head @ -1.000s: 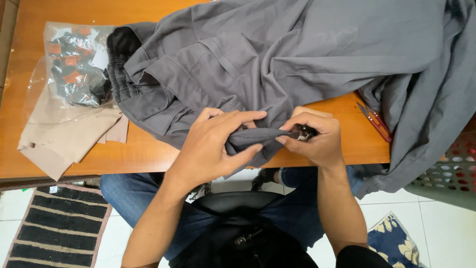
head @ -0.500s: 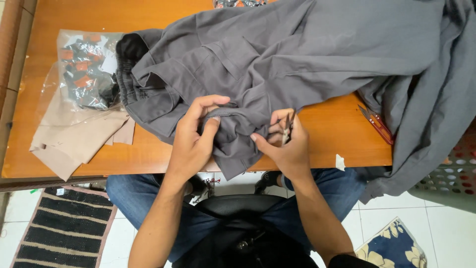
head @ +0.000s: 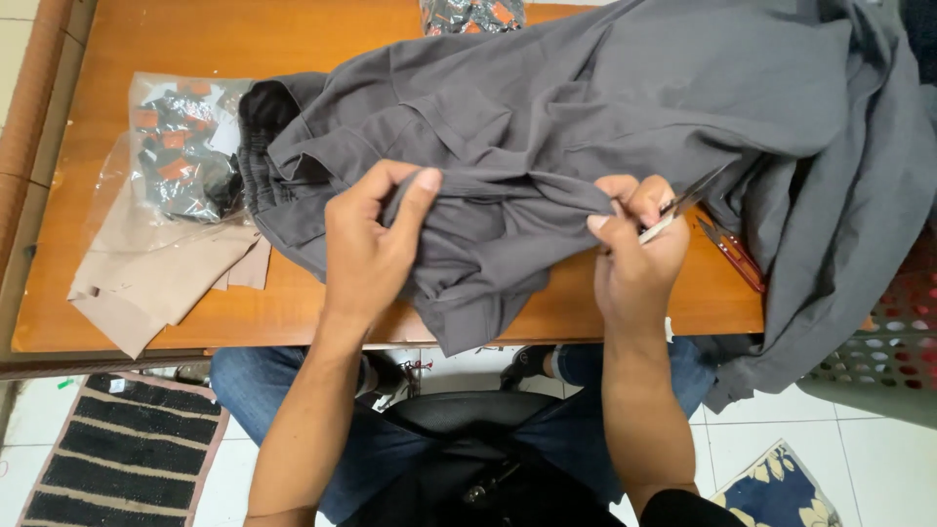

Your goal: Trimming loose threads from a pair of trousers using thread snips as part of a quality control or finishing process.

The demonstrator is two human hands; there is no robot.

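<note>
Garment (head: 586,127), one, grey, pinched by left hand (head: 366,244); right hand (head: 634,254) grips one thread snipper (head: 678,207).

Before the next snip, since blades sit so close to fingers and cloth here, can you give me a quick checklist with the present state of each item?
1. Left hand pinches the grey garment in a firm grip: ok.
2. Right hand holds the thread snips, blades pointing up and away from the left hand: ok.
3. Right fingertips well away from the blades: not ok, they lie close beside them.
4. A loose thread sits between the blades: cannot tell.
5. Red-handled tool lies apart from both hands on the wooden table: ok.
</note>
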